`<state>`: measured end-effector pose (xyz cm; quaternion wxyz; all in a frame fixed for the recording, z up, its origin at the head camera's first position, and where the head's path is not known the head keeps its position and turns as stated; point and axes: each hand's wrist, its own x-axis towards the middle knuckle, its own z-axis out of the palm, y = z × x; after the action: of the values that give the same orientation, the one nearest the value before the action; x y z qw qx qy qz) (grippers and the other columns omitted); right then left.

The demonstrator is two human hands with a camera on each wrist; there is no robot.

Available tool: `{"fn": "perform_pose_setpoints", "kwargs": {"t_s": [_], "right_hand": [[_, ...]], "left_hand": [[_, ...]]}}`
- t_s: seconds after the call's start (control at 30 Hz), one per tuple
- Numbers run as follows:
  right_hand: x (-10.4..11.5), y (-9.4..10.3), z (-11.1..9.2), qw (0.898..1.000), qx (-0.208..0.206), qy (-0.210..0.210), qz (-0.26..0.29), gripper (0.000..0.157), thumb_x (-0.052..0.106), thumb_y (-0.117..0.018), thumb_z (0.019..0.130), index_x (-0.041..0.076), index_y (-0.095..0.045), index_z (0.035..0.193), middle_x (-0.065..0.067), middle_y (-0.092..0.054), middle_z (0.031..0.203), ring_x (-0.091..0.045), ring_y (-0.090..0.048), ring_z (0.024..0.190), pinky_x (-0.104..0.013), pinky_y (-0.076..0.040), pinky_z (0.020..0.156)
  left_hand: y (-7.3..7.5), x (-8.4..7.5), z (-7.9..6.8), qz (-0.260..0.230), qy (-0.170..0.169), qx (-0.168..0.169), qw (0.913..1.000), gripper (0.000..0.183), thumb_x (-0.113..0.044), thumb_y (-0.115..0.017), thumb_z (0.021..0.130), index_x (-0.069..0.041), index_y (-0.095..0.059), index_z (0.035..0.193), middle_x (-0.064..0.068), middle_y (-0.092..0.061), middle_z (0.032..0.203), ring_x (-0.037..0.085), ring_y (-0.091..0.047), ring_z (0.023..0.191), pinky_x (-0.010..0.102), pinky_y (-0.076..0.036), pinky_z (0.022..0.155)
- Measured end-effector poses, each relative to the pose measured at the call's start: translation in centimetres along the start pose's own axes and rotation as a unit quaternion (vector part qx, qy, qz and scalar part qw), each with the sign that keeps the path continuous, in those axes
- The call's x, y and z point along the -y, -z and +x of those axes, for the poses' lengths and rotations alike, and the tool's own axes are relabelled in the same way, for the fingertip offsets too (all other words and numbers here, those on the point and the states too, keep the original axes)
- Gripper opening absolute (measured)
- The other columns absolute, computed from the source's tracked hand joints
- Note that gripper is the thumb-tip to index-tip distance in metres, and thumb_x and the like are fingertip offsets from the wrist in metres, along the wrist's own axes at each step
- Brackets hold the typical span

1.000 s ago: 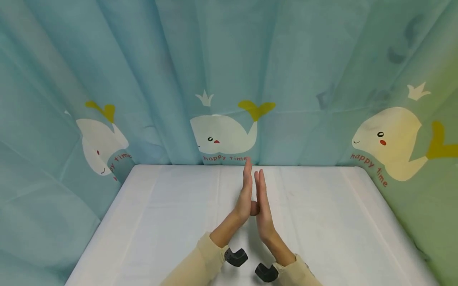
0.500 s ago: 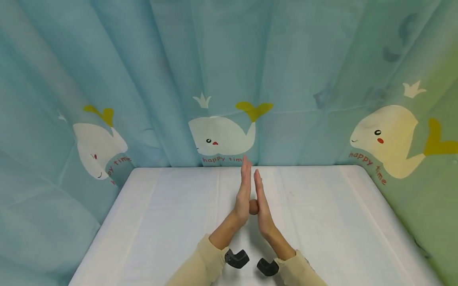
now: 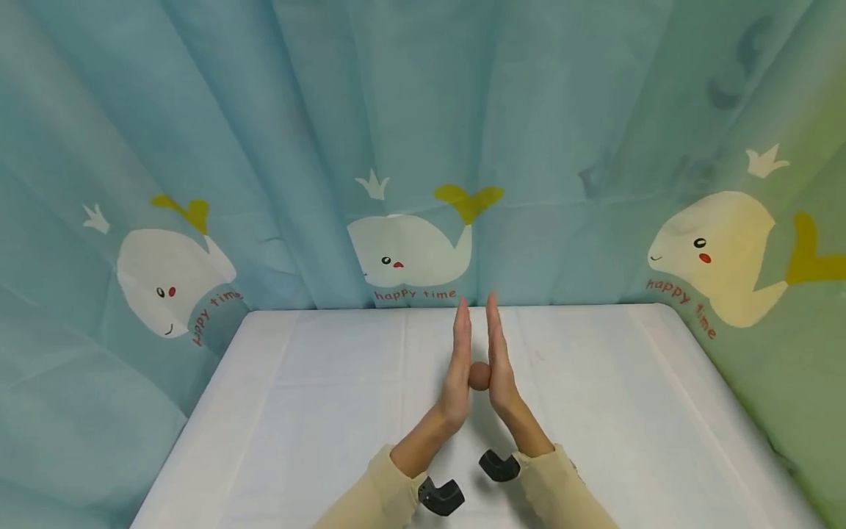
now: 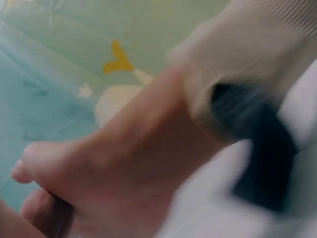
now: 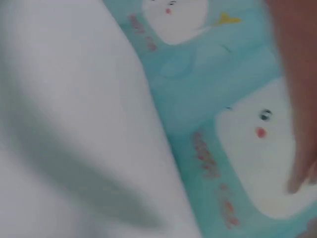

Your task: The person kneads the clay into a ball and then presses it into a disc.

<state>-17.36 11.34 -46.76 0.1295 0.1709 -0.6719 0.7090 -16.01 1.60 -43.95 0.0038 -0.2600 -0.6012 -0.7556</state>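
Between two flat palms sits a small reddish-brown ball (image 3: 479, 375), above the white table. My left hand (image 3: 456, 375) presses it from the left, fingers straight and pointing forward. From the right, my right hand (image 3: 501, 371) presses with its fingers likewise straight. The fingertips stay slightly apart, and the ball fills the gap nearer the palms. In the left wrist view the right hand (image 4: 69, 168) and its wrist appear blurred, with part of the ball (image 4: 40, 210) low at the left. What the ball is made of cannot be told. The right wrist view catches only part of a hand at its right edge.
A white-covered table (image 3: 330, 382) lies under the hands. Blue-green curtains (image 3: 423, 95) printed with white whales hang behind it and at both sides. A black curved piece sits at each cuff, one on the left wrist (image 3: 441, 497) and one on the right (image 3: 499, 466).
My right hand has slid forward while my left hand has drawn back a little, with the ball still between the palms. Both hands have shifted slightly right.
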Motion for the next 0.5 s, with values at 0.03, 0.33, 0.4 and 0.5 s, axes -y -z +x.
{"fn": "perform_pose_setpoints", "kwargs": {"t_s": [0.03,0.33,0.4,0.5], "right_hand": [[-0.2,-0.3,-0.5,1.000,0.009,-0.013,0.018,0.054,0.028,-0.003,0.113,0.019,-0.003,0.167,0.000,0.002,0.173,-0.017,0.003,0.158,-0.041,0.000,0.124],[2.3,-1.4,-1.3,0.999,0.025,0.012,0.022,0.055,0.035,-0.007,0.113,0.024,-0.004,0.167,0.005,0.000,0.173,-0.018,0.005,0.157,-0.044,0.001,0.123],[1.7,-0.5,-0.5,1.000,0.006,0.006,0.010,0.055,0.036,-0.007,0.113,0.028,-0.004,0.167,0.007,-0.001,0.172,-0.014,0.004,0.157,-0.051,0.003,0.122],[0.1,0.2,-0.3,1.000,-0.008,-0.011,0.025,0.054,0.035,-0.005,0.113,0.028,-0.002,0.167,0.006,0.001,0.173,-0.014,0.004,0.157,-0.051,0.003,0.123]], "left_hand": [[0.2,-0.1,0.2,0.008,-0.005,-0.009,0.9999,0.061,-0.038,-0.010,0.112,-0.011,0.007,0.165,0.003,0.008,0.172,0.021,0.006,0.157,0.053,0.002,0.124],[0.9,2.2,0.6,0.028,0.035,-0.017,0.9988,0.061,-0.038,-0.014,0.111,-0.021,0.005,0.166,0.001,0.008,0.172,0.018,0.008,0.157,0.057,0.002,0.123],[0.4,1.9,0.0,0.018,0.036,0.009,0.9991,0.062,-0.039,-0.013,0.111,-0.020,0.008,0.166,0.001,0.011,0.172,0.018,0.011,0.156,0.057,0.003,0.123],[-0.1,0.7,-0.1,0.016,0.008,0.028,0.9995,0.063,-0.041,-0.011,0.111,-0.016,0.009,0.165,0.002,0.012,0.172,0.018,0.012,0.156,0.056,0.005,0.123]]}}
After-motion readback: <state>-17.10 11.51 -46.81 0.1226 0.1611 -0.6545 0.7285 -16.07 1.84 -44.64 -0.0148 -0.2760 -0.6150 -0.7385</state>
